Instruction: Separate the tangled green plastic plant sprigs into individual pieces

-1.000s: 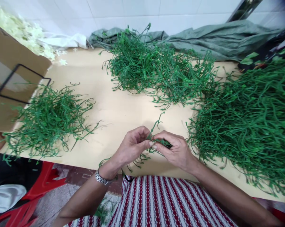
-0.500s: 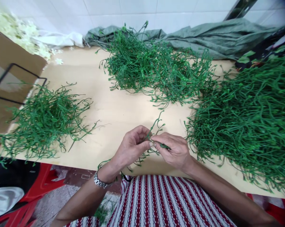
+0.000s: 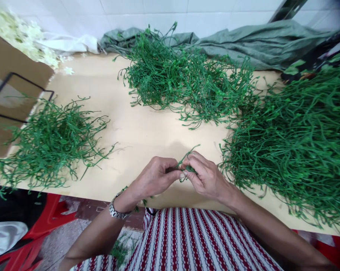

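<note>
Both hands met above the near edge of the surface (image 3: 147, 131). The left hand (image 3: 154, 177) and right hand (image 3: 205, 177) each pinched one green plastic sprig (image 3: 187, 161) between thumb and fingertips, apparently mid-way through joining or parting its stems. The next move likely called for a firm fingertip grip, with the loose stem piles (image 3: 294, 139) lying near the right edge.

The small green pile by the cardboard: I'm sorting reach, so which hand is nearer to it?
Left. The left hand is at the table's near edge, right of that pile with bare table between. The right hand is farther right, beside the big pile.
</note>
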`<state>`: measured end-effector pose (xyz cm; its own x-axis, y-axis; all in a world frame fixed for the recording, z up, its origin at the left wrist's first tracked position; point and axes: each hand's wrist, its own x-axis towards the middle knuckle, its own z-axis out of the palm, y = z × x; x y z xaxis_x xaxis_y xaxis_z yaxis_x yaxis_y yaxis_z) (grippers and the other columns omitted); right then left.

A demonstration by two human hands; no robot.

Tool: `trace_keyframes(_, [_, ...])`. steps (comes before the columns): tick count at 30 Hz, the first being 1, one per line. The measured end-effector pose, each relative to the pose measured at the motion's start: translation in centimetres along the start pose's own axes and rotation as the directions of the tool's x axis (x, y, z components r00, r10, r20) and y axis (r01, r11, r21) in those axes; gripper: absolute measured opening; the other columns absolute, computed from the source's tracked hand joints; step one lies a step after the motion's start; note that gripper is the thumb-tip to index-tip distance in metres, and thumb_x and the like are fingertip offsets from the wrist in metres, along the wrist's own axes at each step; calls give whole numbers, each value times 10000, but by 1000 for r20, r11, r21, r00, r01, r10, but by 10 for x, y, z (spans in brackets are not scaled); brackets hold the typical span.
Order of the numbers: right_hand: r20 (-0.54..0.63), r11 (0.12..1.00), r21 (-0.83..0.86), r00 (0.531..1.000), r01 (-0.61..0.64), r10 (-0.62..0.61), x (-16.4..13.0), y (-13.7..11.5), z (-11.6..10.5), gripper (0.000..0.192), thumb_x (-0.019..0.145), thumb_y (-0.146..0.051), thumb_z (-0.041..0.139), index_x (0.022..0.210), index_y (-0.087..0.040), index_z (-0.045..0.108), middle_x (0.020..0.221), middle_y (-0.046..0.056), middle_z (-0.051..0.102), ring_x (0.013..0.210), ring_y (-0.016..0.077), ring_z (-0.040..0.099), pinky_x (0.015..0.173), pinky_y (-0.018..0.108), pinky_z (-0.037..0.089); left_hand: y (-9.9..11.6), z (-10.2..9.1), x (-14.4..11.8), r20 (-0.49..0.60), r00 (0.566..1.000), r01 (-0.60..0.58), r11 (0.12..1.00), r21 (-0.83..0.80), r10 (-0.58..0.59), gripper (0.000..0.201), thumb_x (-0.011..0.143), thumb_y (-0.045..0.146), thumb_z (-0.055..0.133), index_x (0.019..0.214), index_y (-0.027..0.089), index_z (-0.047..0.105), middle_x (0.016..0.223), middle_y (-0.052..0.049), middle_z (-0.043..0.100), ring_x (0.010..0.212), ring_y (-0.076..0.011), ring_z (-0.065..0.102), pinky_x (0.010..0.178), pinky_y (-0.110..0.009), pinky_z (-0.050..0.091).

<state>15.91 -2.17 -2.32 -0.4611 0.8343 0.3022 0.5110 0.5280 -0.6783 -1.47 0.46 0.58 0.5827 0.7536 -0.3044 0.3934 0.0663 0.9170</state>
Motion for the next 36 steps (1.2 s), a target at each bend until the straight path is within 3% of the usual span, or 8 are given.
trace_keyframes(5, [94, 991, -113, 994, 73, -63, -2, -1, -4, 144, 803, -105, 382, 825, -145, 519, 748, 49, 493, 685, 157, 450, 595, 281, 406, -3, 1, 0, 85, 996, -4, 985, -170, 19, 182, 755, 262, 560, 648, 119, 531, 532, 47, 378, 476, -54, 313, 419, -184, 251])
trace_keyframes(8, [155, 996, -44, 985, 81, -73, -2, -3, -9, 138, 791, -94, 394, 785, -145, 523, 715, 35, 487, 655, 143, 431, 581, 271, 372, -4, 2, -2, 166, 985, 1, 978, -210, 34, 161, 758, 260, 567, 696, 112, 553, 543, 43, 405, 484, -58, 324, 438, -193, 265])
trace_keyframes(15, [426, 931, 353, 902, -93, -71, 8, -10, -23, 132, 784, -90, 457, 673, -151, 496, 629, -22, 427, 575, 91, 402, 534, 228, 311, -8, -3, -3, 399, 912, -38, 989, -146, 94, 258, 776, 251, 543, 564, 127, 465, 528, 56, 321, 492, -60, 271, 448, -209, 221])
trace_keyframes(23, [568, 855, 446, 822, -266, -41, 11, -13, -29, 151, 813, -135, 447, 664, -155, 465, 631, -25, 412, 558, 82, 383, 514, 219, 306, -6, -3, 0, 484, 869, 6, 974, -228, 108, 233, 744, 184, 553, 545, 135, 443, 502, 61, 329, 468, -57, 262, 438, -205, 223])
trace_keyframes(27, [593, 824, 478, 804, -304, -47, 7, -5, -35, 180, 843, -228, 439, 681, -155, 463, 616, -27, 395, 545, 82, 369, 491, 214, 287, -7, -11, -1, 501, 865, 92, 966, -240, 42, 240, 746, 212, 553, 535, 130, 474, 477, 59, 337, 438, -54, 264, 419, -208, 206])
trace_keyframes(31, [474, 873, 392, 877, -290, 79, 9, 0, -34, 199, 867, -287, 420, 723, -155, 458, 683, 1, 461, 599, 96, 415, 534, 221, 323, -8, -15, 4, 409, 913, 172, 912, -371, -6, 224, 712, 255, 607, 565, 117, 509, 488, 61, 363, 450, -47, 270, 428, -202, 203])
trace_keyframes(33, [368, 890, 342, 914, -302, 169, 11, -1, -29, 190, 881, -281, 387, 743, -161, 441, 712, 11, 467, 637, 107, 425, 573, 232, 346, -9, -11, 9, 298, 955, 125, 889, -441, 13, 227, 689, 268, 637, 573, 110, 522, 503, 58, 386, 473, -48, 289, 446, -199, 220])
trace_keyframes(36, [266, 868, 346, 924, -356, 273, 12, -5, -17, 177, 895, -290, 355, 781, -170, 418, 717, 1, 438, 639, 105, 404, 583, 233, 353, -12, -1, 13, 114, 993, 34, 865, -501, 27, 226, 687, 275, 647, 577, 106, 545, 522, 50, 402, 504, -55, 322, 486, -205, 258])
